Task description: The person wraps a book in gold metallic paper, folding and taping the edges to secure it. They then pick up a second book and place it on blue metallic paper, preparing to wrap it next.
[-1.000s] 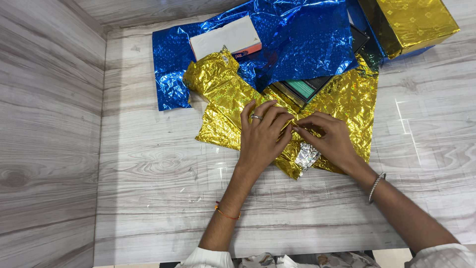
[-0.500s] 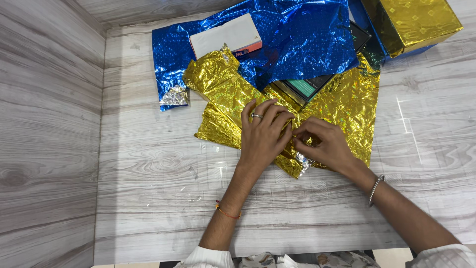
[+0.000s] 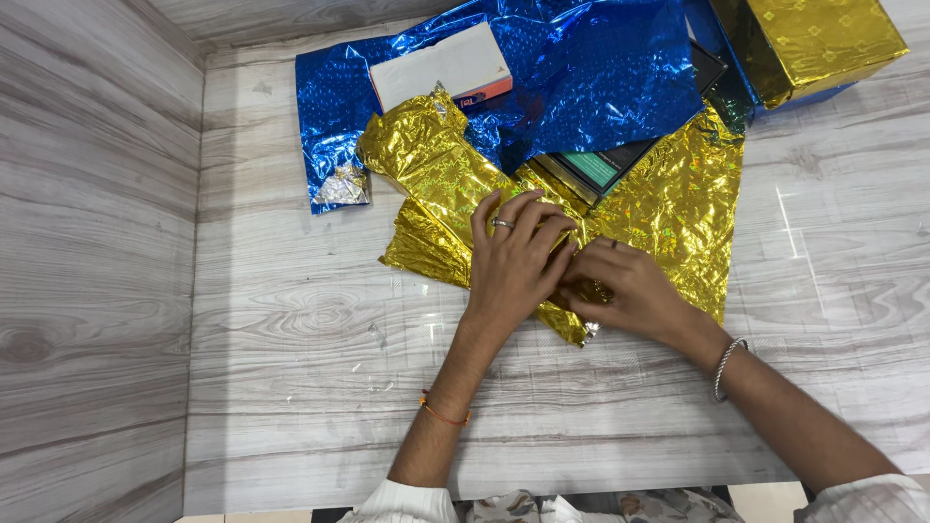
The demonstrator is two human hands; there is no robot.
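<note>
One gold foil sheet [image 3: 678, 199], one blue foil sheet [image 3: 601, 68], one gold-wrapped box [image 3: 823, 39], one white box [image 3: 441, 63].

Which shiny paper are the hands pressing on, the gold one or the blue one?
The gold paper. Both hands, left and right, rest on it; the blue paper lies farther back, untouched.

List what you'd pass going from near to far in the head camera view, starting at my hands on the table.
Left hand and right hand pressing on the gold foil sheet → dark book with a teal cover → blue foil sheet → white box.
</note>
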